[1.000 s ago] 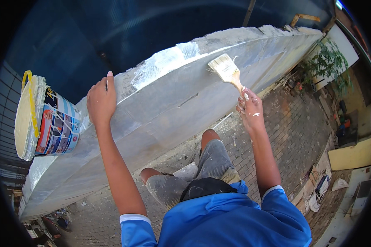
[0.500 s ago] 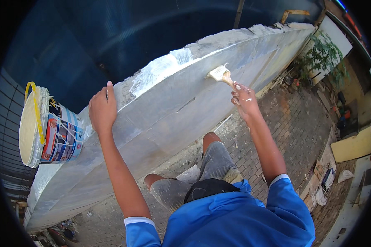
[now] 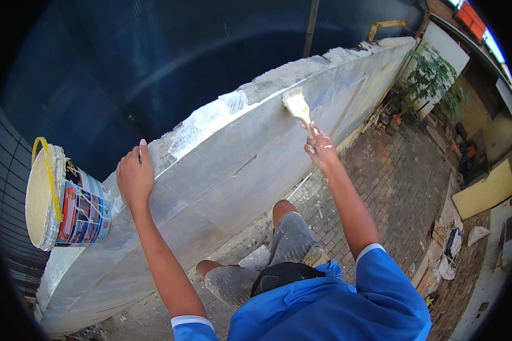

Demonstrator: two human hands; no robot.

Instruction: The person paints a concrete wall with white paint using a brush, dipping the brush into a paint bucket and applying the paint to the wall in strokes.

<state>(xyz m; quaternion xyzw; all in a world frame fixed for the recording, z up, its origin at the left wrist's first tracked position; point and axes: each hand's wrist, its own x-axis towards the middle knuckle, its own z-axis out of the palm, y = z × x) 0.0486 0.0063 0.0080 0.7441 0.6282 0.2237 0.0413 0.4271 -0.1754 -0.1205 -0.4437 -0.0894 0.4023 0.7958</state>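
Observation:
A paintbrush (image 3: 297,107) with whitened bristles is gripped by its handle in my right hand (image 3: 322,148), whose fingers carry white paint spots. Its bristles meet the upper edge of a long grey wall (image 3: 227,187). My left hand (image 3: 135,176) lies over the wall's top, fingers extended, holding nothing. Wet white paint (image 3: 207,122) covers a patch of the rough top between my hands. On the wall's left end stands a paint bucket (image 3: 85,204) full of off-white paint, its yellow handle raised, drips down its side.
Dark blue sheeting (image 3: 153,51) rises behind the wall, with a rusty metal bracket (image 3: 385,25) at the far end. Brick paving (image 3: 387,187) lies below on my side. A leafy plant (image 3: 432,79) and a yellow panel (image 3: 483,190) stand to the right.
The brush has risen to the wall's upper edge, its bristles now pointing up rather than leftward. My left hand stays on the wall top. The whole view has shifted slightly.

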